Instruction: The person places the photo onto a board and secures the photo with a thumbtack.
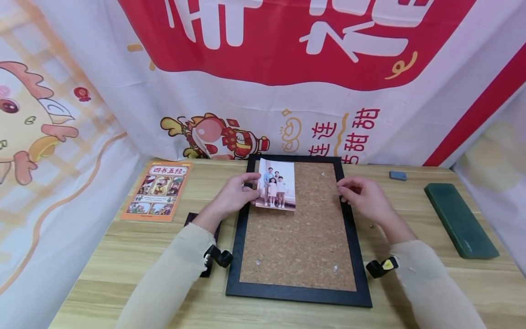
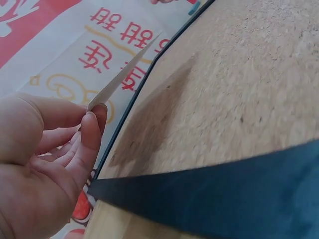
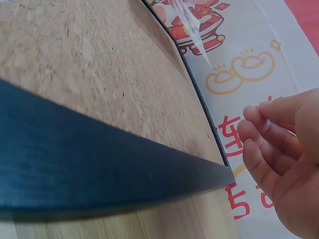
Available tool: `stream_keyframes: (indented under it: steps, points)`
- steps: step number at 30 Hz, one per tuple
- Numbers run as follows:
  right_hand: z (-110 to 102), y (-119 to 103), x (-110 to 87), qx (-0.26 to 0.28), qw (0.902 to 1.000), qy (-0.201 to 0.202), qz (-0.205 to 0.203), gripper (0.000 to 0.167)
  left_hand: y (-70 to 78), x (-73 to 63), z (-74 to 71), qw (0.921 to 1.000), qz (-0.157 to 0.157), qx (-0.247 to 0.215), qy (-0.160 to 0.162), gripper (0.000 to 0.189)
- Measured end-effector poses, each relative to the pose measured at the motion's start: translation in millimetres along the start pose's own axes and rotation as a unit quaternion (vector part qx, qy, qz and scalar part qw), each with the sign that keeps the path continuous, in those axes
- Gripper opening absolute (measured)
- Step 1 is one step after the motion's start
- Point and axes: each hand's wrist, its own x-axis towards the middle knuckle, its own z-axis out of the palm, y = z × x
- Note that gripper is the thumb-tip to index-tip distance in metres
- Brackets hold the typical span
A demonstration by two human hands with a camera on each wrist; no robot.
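My left hand (image 1: pixel 237 195) pinches the left edge of a family photo print (image 1: pixel 279 185) between thumb and fingers. In the left wrist view the photo (image 2: pixel 117 82) is seen nearly edge-on, tilted up over the cork and casting a shadow. Beneath it lies a black-framed cork board (image 1: pixel 302 242), the photo covering its upper left area. My right hand (image 1: pixel 365 196) is at the upper right of the frame, fingers bent loosely. In the right wrist view, this hand (image 3: pixel 281 154) shows nothing distinct between its fingertips. Small clear pins (image 1: pixel 335 268) sit near corners of the cork.
An orange booklet (image 1: pixel 158 192) lies to the left. A dark flat item (image 1: pixel 205 269) is partly under my left forearm. At right are a green block (image 1: pixel 461 220) and a small blue-grey piece (image 1: pixel 397 176). A printed cloth (image 1: pixel 263 123) hangs behind the table.
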Motion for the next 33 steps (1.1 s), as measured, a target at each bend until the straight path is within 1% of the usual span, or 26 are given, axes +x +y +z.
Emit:
stream_keyframes:
  steps: [9,15,20,24,29,33]
  points:
    - [8.7,-4.3,9.9,0.014,0.9998,0.0,0.012,0.024,5.7,13.2,18.6,0.9998,0.001,0.02,-0.009,0.056]
    - [15.3,-6.6,18.7,0.01,0.999,-0.009,0.044,0.024,6.5,20.4,29.3,0.9994,0.002,0.032,-0.01,0.054]
    - [22.2,-9.1,27.2,0.016,0.9983,-0.008,0.055,0.023,6.3,26.3,36.3,0.9994,0.0,0.034,-0.012,0.056]
    - [28.3,-12.4,33.7,0.021,0.9988,-0.003,0.044,0.023,6.0,31.9,42.3,0.9995,0.006,0.028,-0.015,0.057]
    - [37.1,-15.1,43.6,0.028,0.999,-0.002,0.035,0.021,4.6,39.1,48.9,0.9996,0.012,0.024,-0.011,0.056]
    - [43.8,-18.3,52.6,0.039,0.9988,-0.006,0.027,0.02,3.2,43.9,52.3,0.9973,0.026,0.068,-0.002,0.053]
